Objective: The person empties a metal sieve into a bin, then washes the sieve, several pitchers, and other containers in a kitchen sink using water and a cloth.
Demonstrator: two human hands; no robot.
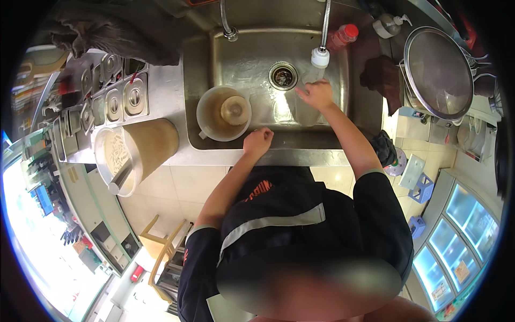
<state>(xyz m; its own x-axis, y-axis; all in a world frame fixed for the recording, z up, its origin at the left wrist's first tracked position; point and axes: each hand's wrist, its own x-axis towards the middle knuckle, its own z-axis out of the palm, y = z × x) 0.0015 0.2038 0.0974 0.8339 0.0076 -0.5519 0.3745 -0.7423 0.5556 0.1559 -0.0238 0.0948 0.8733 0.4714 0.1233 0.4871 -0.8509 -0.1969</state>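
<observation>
My right hand [316, 94] is over the right part of the stainless steel sink [257, 48], just below the white faucet head [320, 58]. A clear container, hard to make out, is at its fingers; whether they grip it I cannot tell. Near the front rim hangs my left hand [258, 141], fingers curled, with nothing seen in it. Beside it in the sink stands a translucent white bucket [205, 114] with a round pale piece [235, 110] inside. The drain [283, 76] holds dark bits. A bottle with a red cap [351, 31] lies tilted at the back right.
Left of the sink, a large translucent bucket [155, 139] with pale contents and a metal handle stands near lidded steel pans [135, 95]. A second faucet hose [230, 34] hangs at the back. On the right are a dark cloth [380, 76], a pump bottle [387, 26] and a large round sieve [438, 72].
</observation>
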